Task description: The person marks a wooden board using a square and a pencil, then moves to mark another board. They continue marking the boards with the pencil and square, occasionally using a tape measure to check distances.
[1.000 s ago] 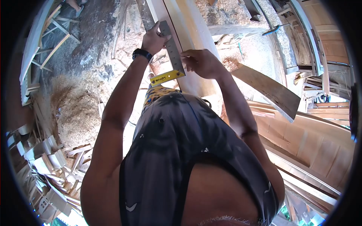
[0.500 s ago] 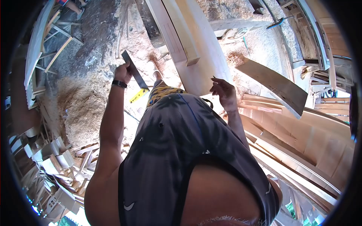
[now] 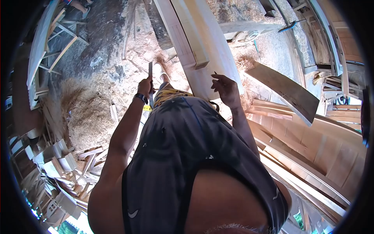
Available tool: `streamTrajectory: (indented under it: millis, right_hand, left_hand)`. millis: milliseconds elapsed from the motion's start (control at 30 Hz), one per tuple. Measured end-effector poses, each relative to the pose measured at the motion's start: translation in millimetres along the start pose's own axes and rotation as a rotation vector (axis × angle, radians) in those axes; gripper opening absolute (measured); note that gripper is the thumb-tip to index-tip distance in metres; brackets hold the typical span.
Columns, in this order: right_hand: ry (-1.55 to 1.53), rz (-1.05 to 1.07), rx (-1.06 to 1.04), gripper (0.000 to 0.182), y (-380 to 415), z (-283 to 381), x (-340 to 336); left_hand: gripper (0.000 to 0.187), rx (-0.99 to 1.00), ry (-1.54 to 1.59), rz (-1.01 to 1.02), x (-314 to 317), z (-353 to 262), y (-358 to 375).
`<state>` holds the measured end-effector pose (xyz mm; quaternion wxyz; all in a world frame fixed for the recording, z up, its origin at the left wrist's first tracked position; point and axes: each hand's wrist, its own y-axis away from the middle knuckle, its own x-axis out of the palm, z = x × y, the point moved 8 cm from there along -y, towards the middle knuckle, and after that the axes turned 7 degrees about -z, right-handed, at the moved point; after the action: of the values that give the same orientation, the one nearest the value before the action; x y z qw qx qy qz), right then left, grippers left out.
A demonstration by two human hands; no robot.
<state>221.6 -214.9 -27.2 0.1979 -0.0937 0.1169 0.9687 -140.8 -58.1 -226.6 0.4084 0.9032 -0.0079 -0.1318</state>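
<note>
My left hand point(image 3: 145, 86) is closed around a carpenter's square point(image 3: 150, 69). Its dark arm is now seen nearly edge-on, and a bit of its yellow marked arm shows below the wrist. My right hand point(image 3: 226, 90) has its fingers bent together on a thin pencil point(image 3: 216, 73), of which only the tip sticks out. This hand is over the near end of a wide pale wooden board point(image 3: 218, 50). On that board lies a long wooden beam point(image 3: 191, 35) with pencil lines drawn on its side face.
A loose plank point(image 3: 284, 89) leans at the right, above stacked long boards point(image 3: 311, 144). Sawdust and shavings point(image 3: 89, 113) cover the ground at the left, near a heap of wood offcuts point(image 3: 62, 167). Another person's leg point(image 3: 80, 7) shows at the top left.
My left hand has moved right and down, closer to my body, turning the square edge-on. My right hand has shifted slightly left, still with the pencil. The beam and board stay put.
</note>
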Motion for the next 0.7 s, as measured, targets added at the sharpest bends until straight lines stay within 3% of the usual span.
streamTrajectory:
  millis: [33,67,133,167,200,267,333,400,467,533,600,633,700]
  right_hand:
    - [0.019,-0.013,0.008,0.024,-3,-9,-3]
    - [0.019,-0.014,0.006,0.024,-5,-20,-4]
    - [0.206,-0.174,-0.153,0.027,-7,-26,-16]
    - [0.205,-0.176,-0.15,0.027,-7,-28,-16]
    - [0.262,-0.285,-0.201,0.03,-4,-24,-22]
    - [0.326,-0.389,-0.244,0.034,0,-26,-29]
    - [0.336,-0.449,-0.299,0.042,5,-36,-31]
    - [0.318,-0.437,-0.28,0.045,6,-51,-27]
    - [0.3,-0.429,-0.261,0.047,6,-64,-25]
    - [0.338,-0.412,-0.281,0.049,6,-68,-24]
    - [0.365,-0.406,-0.275,0.049,6,-72,-25]
    - [0.394,-0.4,-0.272,0.05,5,-72,-26]
    - [0.378,-0.405,-0.283,0.049,2,-77,-26]
  left_hand:
    - [0.05,0.039,-0.104,-0.001,2,-1,3]
    - [0.054,0.334,-0.352,0.047,1,18,-40]
    - [0.056,0.752,-0.473,0.006,9,-2,-12]
    - [0.053,0.431,-0.387,-0.052,11,-16,17]
    - [0.041,0.382,-0.466,-0.161,5,-23,18]
    - [0.043,0.612,-0.322,-0.089,4,-50,15]
    - [0.045,0.902,-0.633,-0.134,4,-103,31]
    - [0.039,0.702,-0.497,-0.051,17,-176,108]
    - [0.045,0.832,-0.281,0.046,26,-203,134]
    - [0.047,0.89,-0.381,0.029,33,-211,136]
    - [0.041,1.228,-0.243,0.183,48,-223,145]
    - [0.036,1.242,-0.515,0.054,49,-222,139]
    - [0.034,1.23,-0.477,0.022,50,-220,135]
